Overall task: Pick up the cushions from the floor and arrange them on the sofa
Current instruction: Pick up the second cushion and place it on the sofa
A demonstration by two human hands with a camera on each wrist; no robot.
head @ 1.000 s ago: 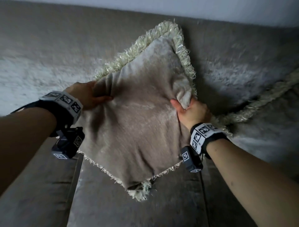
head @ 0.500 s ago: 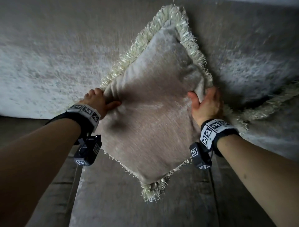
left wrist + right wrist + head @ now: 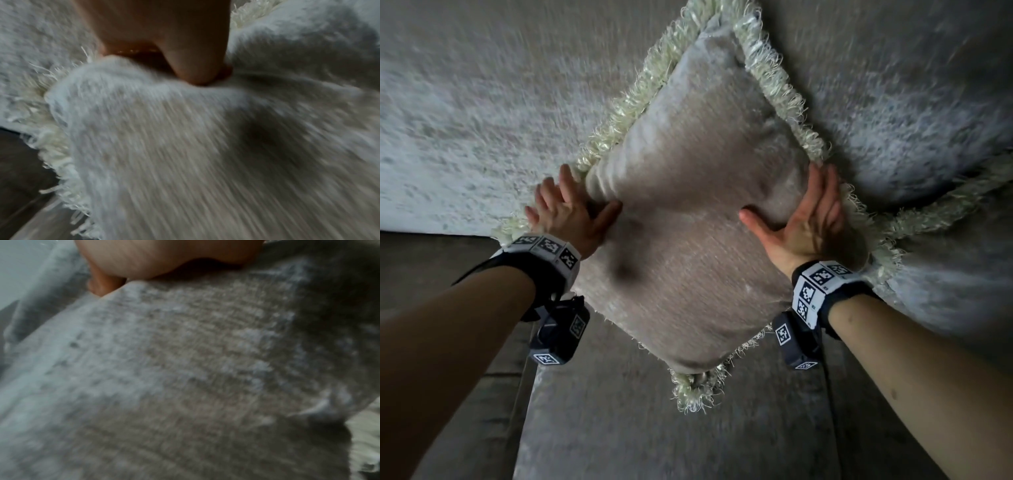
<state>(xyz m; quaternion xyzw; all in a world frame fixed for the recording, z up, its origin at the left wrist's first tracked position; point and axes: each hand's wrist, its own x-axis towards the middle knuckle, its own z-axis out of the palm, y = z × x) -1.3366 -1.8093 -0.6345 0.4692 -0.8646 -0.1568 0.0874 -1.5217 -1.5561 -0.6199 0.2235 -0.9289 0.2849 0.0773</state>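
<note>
Grey plush sofa back [image 3: 465, 113] fills the head view; a taupe square cushion with cream fringe [image 3: 688, 212] leans on it, corner down. The left hand [image 3: 571, 214] and right hand [image 3: 804, 222] press its sides, fingers straight. Left wrist view: thumb [image 3: 195, 61] dents fabric. Right wrist view is blurred, fingers unclear.

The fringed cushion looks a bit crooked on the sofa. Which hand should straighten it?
Probably the right hand: it lies flat with straight fingers on the fringed cushion, beside the second cushion. The left hand only touches the far corner.
</note>
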